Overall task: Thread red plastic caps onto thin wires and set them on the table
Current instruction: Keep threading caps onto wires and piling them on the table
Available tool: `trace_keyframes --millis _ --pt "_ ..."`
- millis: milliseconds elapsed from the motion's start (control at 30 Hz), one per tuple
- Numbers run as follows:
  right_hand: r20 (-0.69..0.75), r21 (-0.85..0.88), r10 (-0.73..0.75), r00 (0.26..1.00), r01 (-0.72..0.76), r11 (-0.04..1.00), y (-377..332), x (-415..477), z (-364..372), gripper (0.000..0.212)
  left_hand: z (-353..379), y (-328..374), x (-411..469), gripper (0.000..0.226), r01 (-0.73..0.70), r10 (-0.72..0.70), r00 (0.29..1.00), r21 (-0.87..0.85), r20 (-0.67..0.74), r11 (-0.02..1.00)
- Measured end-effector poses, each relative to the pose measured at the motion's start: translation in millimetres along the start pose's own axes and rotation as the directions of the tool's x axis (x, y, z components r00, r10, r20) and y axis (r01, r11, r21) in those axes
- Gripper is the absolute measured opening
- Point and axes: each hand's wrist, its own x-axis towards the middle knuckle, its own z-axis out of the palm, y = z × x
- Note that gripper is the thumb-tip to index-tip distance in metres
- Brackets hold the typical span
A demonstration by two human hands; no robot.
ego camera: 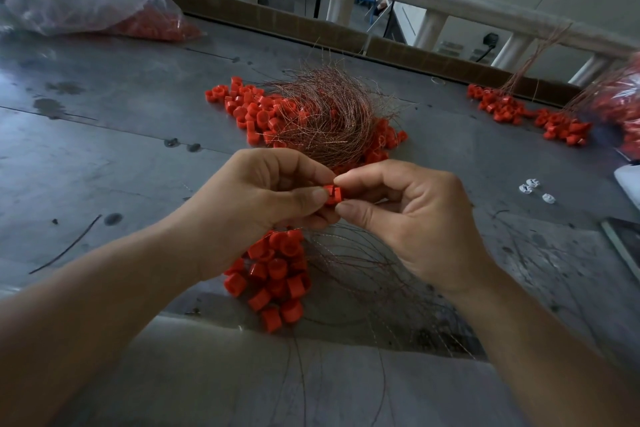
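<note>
Hovering above the worktop (104, 149), a single red cap (333, 194) is held at the centre of the view, directly between the two hands. It is pinched by the left hand (263, 194), forefinger over it and thumb in front, with the remaining fingers curled beneath. The grip of the right hand (408, 218) is closed on the cap's right side, forefinger tip above and thumb tip below; whether a wire end is caught between those tips cannot be told, since any strand there is too fine to be seen. The cap's slotted side is turned toward the camera, and its long axis is judged to run left to right, so the threading move would be fed in from the right hand's side, which is the nearer.

Just below the left hand a cluster of threaded caps (277, 274) lies on the worktop, with thin wires (363, 263) trailing from it under the right wrist and over the near edge. Beyond the hands, a wire bundle (325, 114) rests on a heap of loose caps (249, 107). Bare worktop is left open to the left of the cluster, whereas on the right small white pieces (533, 187) sit near, so room for setting down is judged best straight below or leftward
</note>
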Motion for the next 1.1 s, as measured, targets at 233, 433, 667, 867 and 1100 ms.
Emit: trace_keyframes --millis 233,433,667,867,1100 --pt "-0.026 -0.051 -0.013 1.0 0.012 0.999 -1.1 -0.8 1.7 0.027 1.4 -1.3 0.7 0.015 -0.024 0.024 1.0 0.028 0.001 0.999" --pt "-0.065 -0.094 -0.042 0.997 0.036 0.995 -1.1 -1.6 2.3 0.021 1.1 -3.8 0.3 0.014 -0.07 0.069 0.997 0.072 0.016 0.995" --pt "-0.053 -0.221 -0.16 0.986 0.144 0.964 -0.1 -2.1 1.0 0.019 2.6 -4.2 -0.1 0.019 -0.122 0.121 0.992 0.136 0.015 0.983" --pt "-0.108 -0.088 -0.076 0.991 0.067 0.994 -1.5 -3.0 2.2 0.021 2.1 -3.5 -0.5 0.022 -0.088 0.087 0.996 0.046 0.02 0.995" --pt "-0.107 -0.102 -0.1 0.989 0.089 0.991 -1.1 -2.9 2.0 0.025 2.6 -3.6 -0.8 0.025 -0.052 0.052 0.999 0.01 0.005 0.999"
